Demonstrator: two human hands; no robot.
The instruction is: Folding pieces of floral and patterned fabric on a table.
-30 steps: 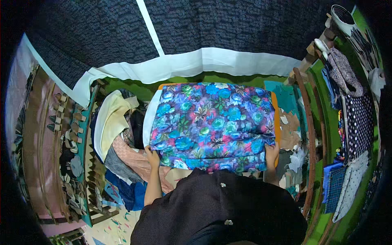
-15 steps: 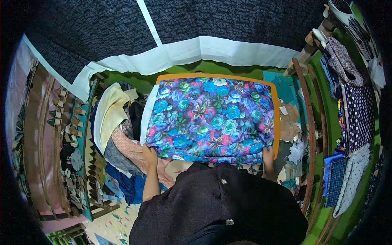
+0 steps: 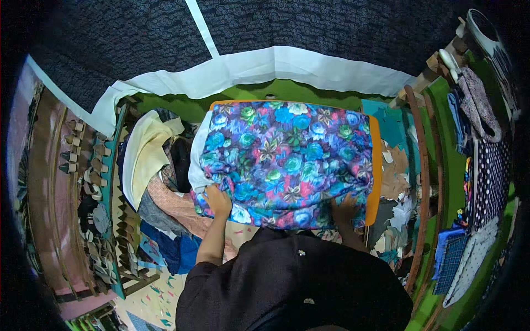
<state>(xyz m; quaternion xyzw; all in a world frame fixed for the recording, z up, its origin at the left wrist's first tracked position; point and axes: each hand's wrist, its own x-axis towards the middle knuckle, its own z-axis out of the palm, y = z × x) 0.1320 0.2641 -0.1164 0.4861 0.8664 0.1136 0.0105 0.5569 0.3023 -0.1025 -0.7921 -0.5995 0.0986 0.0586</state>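
Note:
A floral fabric (image 3: 287, 154) in blue, purple and pink covers most of an orange-edged board (image 3: 376, 165). Pale cloth (image 3: 200, 160) shows from under its left side. My left hand (image 3: 218, 201) is closed on the fabric near its front left corner, fingers curled into it. Toward the front right, my right hand (image 3: 344, 211) rests on the fabric in shadow, its fingers apart. Wrinkles run through the fabric around both hands, and its front edge hangs close to my body.
Cream, grey and peach cloths (image 3: 146, 149) are heaped at the left, beside a rack of wooden shoe-like forms (image 3: 99, 165). Fabric and paper scraps (image 3: 395, 171) lie to the right. Folded cloths (image 3: 488, 176) hang on the right-hand rails (image 3: 422, 182). A dark patterned curtain (image 3: 309, 33) hangs beyond.
Both hands have moved inward from the front corners onto the fabric. Its front edge has shifted nearer to me and the front part is more wrinkled.

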